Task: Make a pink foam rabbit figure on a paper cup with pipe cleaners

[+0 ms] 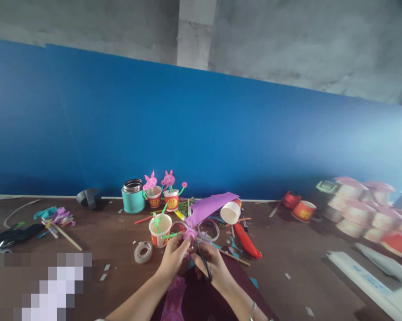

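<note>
My left hand (pixel 174 255) pinches a small pink paper piece (pixel 190 232) between thumb and fingers, just above the table's front part. Black-handled scissors (pixel 205 262) are in my right hand (pixel 217 266), their blades pointing up toward the paper piece. Behind both hands a purple sheet (pixel 209 207) slants up to the right. A paper cup (pixel 159 231) with green strips in it stands left of my hands, beside a roll of clear tape (pixel 143 252). Below my wrists lies a strip of pink paper with drawn shapes (pixel 174 296).
Two cups with pink animal cutouts (pixel 171 200) stand at the back beside a teal jar (pixel 133 198). A tipped cup (pixel 230 211) and a red pointed item (pixel 246 241) lie right of centre. Farther right are stacked cups (pixel 358 209) and a white power strip (pixel 361 278).
</note>
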Available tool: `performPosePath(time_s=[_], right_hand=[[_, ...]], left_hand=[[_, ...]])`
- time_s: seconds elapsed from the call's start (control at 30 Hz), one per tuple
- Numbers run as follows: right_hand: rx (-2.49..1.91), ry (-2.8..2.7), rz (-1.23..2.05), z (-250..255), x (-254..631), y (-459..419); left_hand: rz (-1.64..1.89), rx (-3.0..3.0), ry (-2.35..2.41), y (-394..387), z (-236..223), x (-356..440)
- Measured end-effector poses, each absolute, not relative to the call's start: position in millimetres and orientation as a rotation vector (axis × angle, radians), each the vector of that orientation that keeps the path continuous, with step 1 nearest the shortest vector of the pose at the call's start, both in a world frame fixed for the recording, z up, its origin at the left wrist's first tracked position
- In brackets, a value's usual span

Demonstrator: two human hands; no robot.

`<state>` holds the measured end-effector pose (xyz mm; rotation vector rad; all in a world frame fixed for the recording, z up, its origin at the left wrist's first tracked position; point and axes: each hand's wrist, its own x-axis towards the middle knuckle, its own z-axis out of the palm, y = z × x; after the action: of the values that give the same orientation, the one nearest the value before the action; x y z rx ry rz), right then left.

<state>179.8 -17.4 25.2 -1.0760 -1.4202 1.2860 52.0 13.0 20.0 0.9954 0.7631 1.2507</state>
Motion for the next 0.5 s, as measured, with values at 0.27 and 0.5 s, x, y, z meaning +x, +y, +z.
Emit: performPosePath(time_s=[0.27, 0.5], right_hand=[[-1.093, -1.413, 1.285, 20.2, 180.8, -15.3], [-1.095, -1.419, 1.280, 24.0, 182.0, -16.4]], left_hand=[[1.251, 0.997, 0.755, 14.4, 18.8, 51.7], [1.301, 0.987, 0.810, 12.4, 19.6, 53.7]])
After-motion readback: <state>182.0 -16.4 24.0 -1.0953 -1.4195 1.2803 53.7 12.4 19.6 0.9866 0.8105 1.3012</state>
